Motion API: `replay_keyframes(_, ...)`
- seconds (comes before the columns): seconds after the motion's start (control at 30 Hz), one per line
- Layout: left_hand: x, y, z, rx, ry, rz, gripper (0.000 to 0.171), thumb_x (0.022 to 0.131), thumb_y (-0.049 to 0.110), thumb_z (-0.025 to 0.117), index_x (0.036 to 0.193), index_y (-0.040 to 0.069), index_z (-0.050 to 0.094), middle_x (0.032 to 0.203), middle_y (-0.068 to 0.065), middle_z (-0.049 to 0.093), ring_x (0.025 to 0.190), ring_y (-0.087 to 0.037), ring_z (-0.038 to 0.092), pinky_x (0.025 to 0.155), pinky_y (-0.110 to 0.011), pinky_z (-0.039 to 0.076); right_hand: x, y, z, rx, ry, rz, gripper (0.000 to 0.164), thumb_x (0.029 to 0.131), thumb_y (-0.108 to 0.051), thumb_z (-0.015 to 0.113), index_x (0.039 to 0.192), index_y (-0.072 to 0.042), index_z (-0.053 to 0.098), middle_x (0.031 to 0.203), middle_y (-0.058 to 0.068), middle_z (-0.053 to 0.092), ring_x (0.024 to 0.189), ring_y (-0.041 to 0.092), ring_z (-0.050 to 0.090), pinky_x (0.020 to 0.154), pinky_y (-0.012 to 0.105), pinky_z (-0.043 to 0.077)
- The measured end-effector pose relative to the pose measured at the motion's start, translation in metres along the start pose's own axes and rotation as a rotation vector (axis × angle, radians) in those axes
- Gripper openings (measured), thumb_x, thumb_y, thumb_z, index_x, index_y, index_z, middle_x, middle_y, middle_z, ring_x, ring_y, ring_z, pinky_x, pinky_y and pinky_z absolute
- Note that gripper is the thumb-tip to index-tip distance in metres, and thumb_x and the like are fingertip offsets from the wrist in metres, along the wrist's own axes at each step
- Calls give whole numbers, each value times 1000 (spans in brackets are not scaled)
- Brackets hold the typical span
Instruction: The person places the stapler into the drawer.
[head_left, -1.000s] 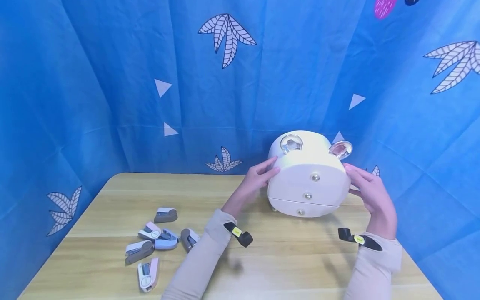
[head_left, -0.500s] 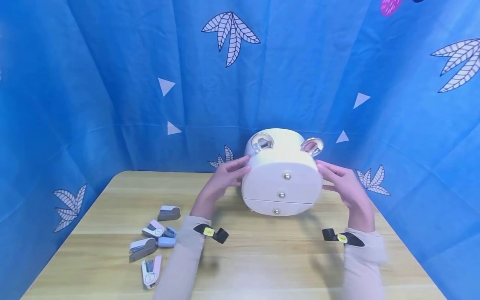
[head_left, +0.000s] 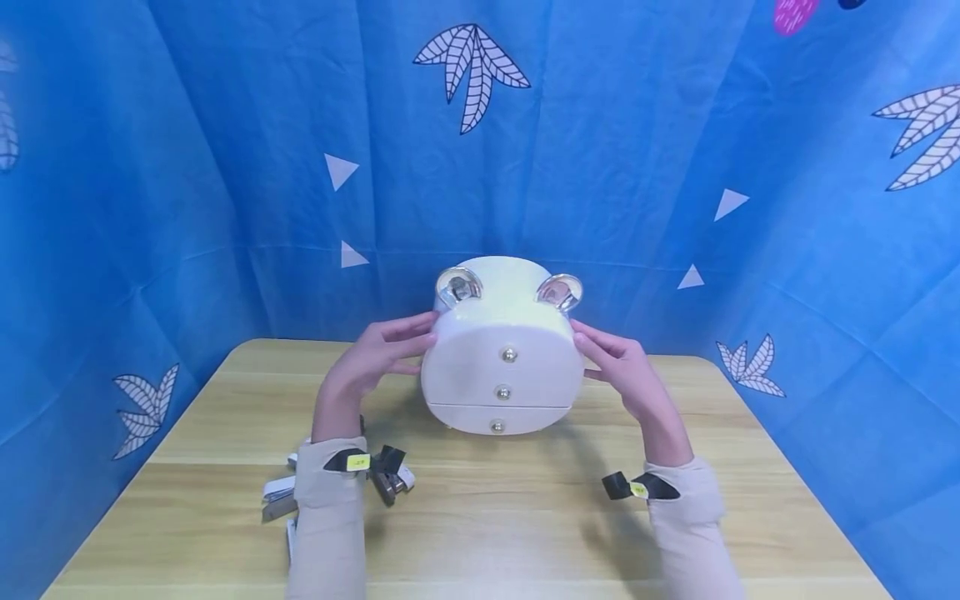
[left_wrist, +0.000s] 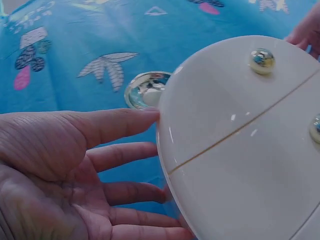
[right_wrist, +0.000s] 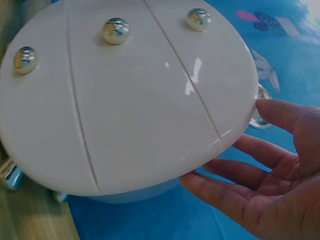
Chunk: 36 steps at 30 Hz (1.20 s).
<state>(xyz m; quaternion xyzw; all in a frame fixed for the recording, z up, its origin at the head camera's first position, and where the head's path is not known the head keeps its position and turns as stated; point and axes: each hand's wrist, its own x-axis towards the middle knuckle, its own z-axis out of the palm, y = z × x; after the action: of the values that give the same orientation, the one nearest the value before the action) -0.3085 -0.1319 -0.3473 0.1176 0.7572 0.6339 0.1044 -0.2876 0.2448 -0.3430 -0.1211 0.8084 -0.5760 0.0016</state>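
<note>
A white rounded drawer box [head_left: 480,371] with shiny ear shapes on top and small metallic knobs down its front is at the back middle of the table. My left hand [head_left: 371,358] presses its left side, and the right hand [head_left: 626,371] presses the opposite side. In the left wrist view the fingers [left_wrist: 125,155] are nearly straight, with their tips against the box's edge. Straight fingers [right_wrist: 240,172] of the right hand touch the rim in the right wrist view. The drawers look closed. Whether the box's feet bear on the table cannot be told.
Several small staplers lie on the left of the wooden table [head_left: 487,533], partly hidden by the left forearm; a grey stapler [head_left: 279,507] and a dark one [head_left: 386,485] show beside the sleeve. A blue patterned curtain [head_left: 585,167] hangs close behind the table.
Both hands and the drawer box between them have moved left, from the right side to the middle. The box's front has turned to face me more squarely. The left forearm now covers more staplers.
</note>
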Motion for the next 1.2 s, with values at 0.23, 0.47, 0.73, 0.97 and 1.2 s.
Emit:
replay_keyframes(0.23,-7,-4,-14,1,16,-26,66,92,42,74,151,25,50,158,-4,48,142,-33,51,102,-54,54,2,0,16,29,10,9,52,102,-40,62,148,-17,54,153,8,53,145,31,47,103,54,52)
replay_keyframes(0.47,-9,-5,-11,-8,28,-42,64,92,41,74,150,24,52,157,-5,49,141,-33,51,101,-52,55,-1,2,17,5,22,17,55,101,-43,61,150,-18,52,154,9,51,145,33,46,103,55,52)
replay_keyframes(0.73,-6,-3,-5,6,74,63,62,94,38,73,149,18,53,155,-7,51,145,-31,46,115,-55,42,-8,-7,16,-74,64,-43,51,102,-40,61,143,-10,59,144,15,61,133,29,59,99,48,57)
replay_keyframes(0.97,2,-1,4,-47,98,186,63,96,31,72,152,14,48,158,-8,47,150,-28,40,124,-52,30,-24,-34,29,38,190,-232,35,103,-23,62,121,6,69,108,12,77,94,10,75,84,26,61)
replay_keyframes(1.2,2,-5,3,-59,83,225,62,98,27,69,153,11,46,160,-9,44,152,-29,36,125,-53,27,-17,-44,59,141,-209,-10,38,105,-22,57,122,11,65,95,10,78,80,16,75,76,31,63)
